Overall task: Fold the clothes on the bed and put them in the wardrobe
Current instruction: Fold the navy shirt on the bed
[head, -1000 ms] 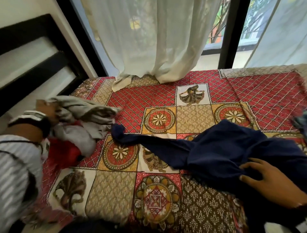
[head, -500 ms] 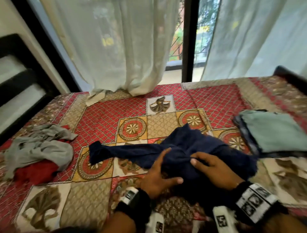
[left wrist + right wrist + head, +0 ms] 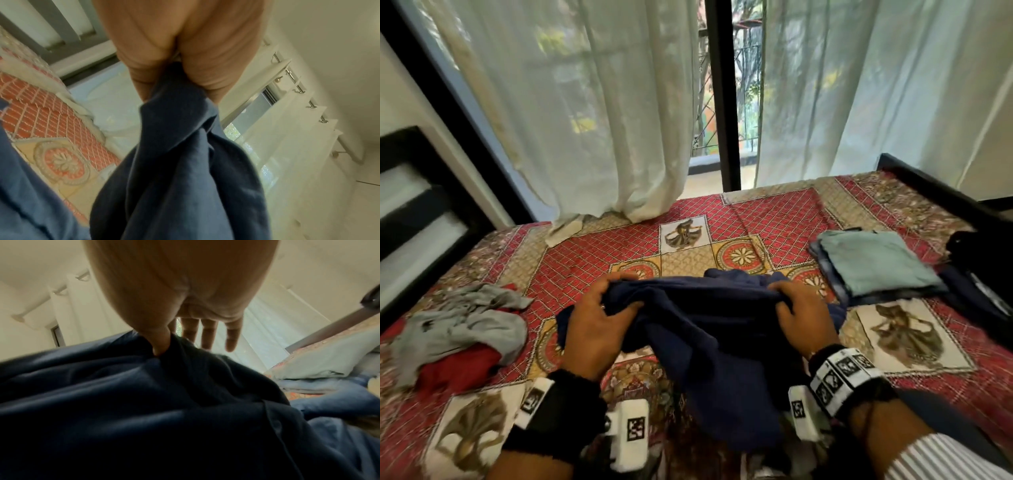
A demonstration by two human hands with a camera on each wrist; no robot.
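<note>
Hands hold a navy garment above the bed: the left hand has its grip bunched round the cloth, and the right hand pinches it under the thumb, other fingers straight. Grey and red clothes lie crumpled at 9 o'clock and a folded pile at 2 o'clock; the garment's lower end is cut off below.

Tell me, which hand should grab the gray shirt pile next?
Probably the left hand. The crumpled gray and red pile lies on its side of the bed, while the right hand is by the folded stack. Both hands now grip the navy garment.
</note>
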